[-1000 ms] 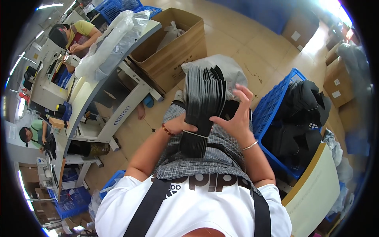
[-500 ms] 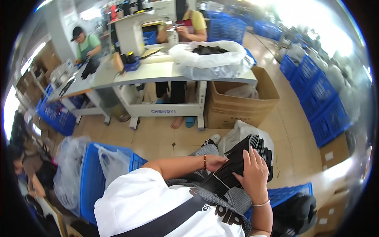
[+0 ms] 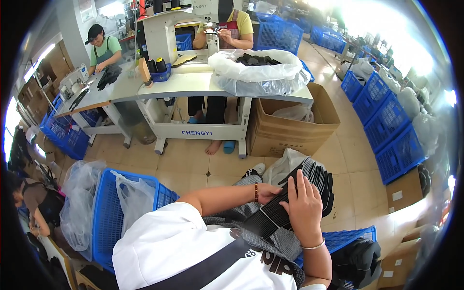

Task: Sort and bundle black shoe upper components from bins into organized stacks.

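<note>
A thick stack of flat black pieces (image 3: 270, 215) lies slantwise across my lap, with a thin pale band around its nearer part. At its far end the pieces fan out into many pale-lined edges. My left hand (image 3: 268, 192) is closed on the left side of the stack, its fingertips partly hidden by the pieces. Flat on top lies my right hand (image 3: 304, 205), fingers stretched out and thumb apart, touching the pieces. Just beyond the stack is a white plastic bag (image 3: 289, 162). What the pieces are made of I cannot tell.
Blue crates stand at my left (image 3: 107, 217) and right (image 3: 350, 238), the right one beside dark pieces (image 3: 355, 261). Ahead are a sewing table (image 3: 193, 87), a large cardboard box (image 3: 290, 128) and a filled white bag (image 3: 261, 72). Several people work nearby. Stacked blue crates (image 3: 386, 130) line the right.
My right hand has slid slightly left and up over the stack, its fingers now more upright and together. The stack's far end looks more fanned out. My left hand keeps its hold.
</note>
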Demonstrator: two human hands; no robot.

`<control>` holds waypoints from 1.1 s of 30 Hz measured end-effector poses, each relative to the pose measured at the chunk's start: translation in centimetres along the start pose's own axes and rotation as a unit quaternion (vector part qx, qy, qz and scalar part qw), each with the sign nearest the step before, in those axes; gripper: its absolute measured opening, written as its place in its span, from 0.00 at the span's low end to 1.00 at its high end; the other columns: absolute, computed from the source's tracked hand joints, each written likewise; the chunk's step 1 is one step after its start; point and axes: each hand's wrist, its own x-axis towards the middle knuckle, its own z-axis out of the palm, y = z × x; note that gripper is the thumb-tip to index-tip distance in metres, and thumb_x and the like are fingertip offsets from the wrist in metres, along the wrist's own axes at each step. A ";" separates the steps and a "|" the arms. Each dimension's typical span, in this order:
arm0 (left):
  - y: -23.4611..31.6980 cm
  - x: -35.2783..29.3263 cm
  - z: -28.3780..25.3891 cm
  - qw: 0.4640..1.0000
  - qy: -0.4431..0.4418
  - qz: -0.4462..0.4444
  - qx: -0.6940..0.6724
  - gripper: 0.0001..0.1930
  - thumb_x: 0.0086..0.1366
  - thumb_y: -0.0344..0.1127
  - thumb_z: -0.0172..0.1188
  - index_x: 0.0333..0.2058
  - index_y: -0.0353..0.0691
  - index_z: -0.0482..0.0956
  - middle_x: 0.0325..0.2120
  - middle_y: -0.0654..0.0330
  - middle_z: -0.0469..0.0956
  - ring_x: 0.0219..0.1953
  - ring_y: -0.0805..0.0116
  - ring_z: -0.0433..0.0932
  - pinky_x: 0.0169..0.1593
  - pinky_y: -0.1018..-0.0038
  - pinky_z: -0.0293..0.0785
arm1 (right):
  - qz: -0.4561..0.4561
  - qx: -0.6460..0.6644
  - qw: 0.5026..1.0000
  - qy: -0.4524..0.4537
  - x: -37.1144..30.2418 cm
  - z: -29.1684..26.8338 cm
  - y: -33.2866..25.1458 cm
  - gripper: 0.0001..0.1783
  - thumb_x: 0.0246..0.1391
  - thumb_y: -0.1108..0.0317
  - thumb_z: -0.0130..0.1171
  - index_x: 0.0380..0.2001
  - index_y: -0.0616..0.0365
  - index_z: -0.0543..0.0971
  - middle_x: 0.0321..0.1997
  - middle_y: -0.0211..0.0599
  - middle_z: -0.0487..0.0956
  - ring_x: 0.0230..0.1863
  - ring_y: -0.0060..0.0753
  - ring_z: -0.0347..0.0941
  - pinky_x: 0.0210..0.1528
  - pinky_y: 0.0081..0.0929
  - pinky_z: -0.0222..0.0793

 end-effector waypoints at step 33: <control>-1.0 -1.1 1.0 0.992 0.098 -0.058 0.062 0.48 0.50 0.48 0.74 0.64 0.36 0.56 0.61 0.54 0.64 0.61 0.61 0.67 0.62 0.62 0.66 | 0.072 0.087 0.993 0.031 -3.1 4.9 0.3 0.35 0.31 0.60 0.73 0.47 0.62 0.76 0.59 0.52 0.70 0.60 0.51 0.67 0.62 0.41 0.64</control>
